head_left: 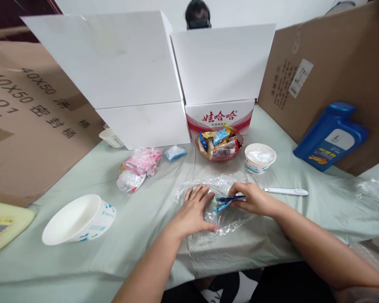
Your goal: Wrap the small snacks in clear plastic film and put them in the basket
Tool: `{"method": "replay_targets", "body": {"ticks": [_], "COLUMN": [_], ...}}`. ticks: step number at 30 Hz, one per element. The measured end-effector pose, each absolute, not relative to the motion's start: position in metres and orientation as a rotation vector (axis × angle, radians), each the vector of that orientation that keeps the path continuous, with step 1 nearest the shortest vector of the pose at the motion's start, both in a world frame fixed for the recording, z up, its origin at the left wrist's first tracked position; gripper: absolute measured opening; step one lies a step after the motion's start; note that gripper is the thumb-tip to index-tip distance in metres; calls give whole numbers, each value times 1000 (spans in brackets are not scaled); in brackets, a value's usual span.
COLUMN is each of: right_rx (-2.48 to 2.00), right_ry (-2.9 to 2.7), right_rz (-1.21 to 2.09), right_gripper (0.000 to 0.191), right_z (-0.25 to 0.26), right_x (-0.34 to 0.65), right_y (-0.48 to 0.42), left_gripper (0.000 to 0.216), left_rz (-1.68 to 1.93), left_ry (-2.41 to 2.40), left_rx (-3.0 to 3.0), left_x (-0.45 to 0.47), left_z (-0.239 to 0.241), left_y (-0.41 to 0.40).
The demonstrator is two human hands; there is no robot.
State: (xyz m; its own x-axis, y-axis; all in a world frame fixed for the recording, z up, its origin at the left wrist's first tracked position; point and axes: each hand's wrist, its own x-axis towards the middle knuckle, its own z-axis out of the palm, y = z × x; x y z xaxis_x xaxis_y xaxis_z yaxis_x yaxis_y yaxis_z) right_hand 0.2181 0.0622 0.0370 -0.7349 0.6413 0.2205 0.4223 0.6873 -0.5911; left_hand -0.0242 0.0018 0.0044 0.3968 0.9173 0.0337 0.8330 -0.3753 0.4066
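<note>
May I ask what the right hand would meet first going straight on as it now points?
Most likely the left hand, spread ahead of the right hand and the blue packet it holds, though heights are hard to judge.

The right grip (pixel 252 198) hides part of the blue packaging (pixel 221 207) it holds. Far left of the left grip (pixel 192 213), the frame edge cuts off a yellow container (pixel 15 221); beyond both grips, a white carton (pixel 222 63) hides a person (pixel 197 8) below the head.

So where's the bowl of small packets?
Head view: the bowl sits beyond the right hand, before the red-lettered box, left of a paper cup.
</note>
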Motion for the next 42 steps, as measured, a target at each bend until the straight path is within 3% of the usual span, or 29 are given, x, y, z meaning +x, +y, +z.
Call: {"method": "replay_targets", "body": {"ticks": [3,8,11,15,21,25,30,35,40,42], "right_rx": [-958,-1018,-1049,-1359,-1511,-1194,-585,-881,-1022,-985], "right_ry": [-2221,-1969,-2180,-2569,-2550,-2463,-3190,-3309,-3263,-3197], "right_rz": [675,257,176,237,71,-75,546,692,905,1011], "right_gripper": [16,16,20,28,50,40,33,54,43,31], "right_z": [55,112,138,135,124,130,101,68,79,88], "right_x": [212,187,181,181,183,177,176,225,282,288], "right_y": [82,155,207,246,231,180,90,30,9,8], "left_gripper": [97,99,102,100,94,93,93,95,97,97], "left_rz": [232,221,210,192,228,211,158,98,74,64], "left_ry": [1566,1531,1522,1524,1517,1535,1518,1578,1548,1506], "left_rx": [2347,2349,2329,2304,2321,2329,2348,2335,2339,2348], "left_x": [-26,-27,-28,-30,-30,-29,-33,-42,-43,-39], "left_z": [5,6,6,4,4,5,6,7,9,11], "left_y": [3,3,3,5,5,3,6,9,9,8]}}
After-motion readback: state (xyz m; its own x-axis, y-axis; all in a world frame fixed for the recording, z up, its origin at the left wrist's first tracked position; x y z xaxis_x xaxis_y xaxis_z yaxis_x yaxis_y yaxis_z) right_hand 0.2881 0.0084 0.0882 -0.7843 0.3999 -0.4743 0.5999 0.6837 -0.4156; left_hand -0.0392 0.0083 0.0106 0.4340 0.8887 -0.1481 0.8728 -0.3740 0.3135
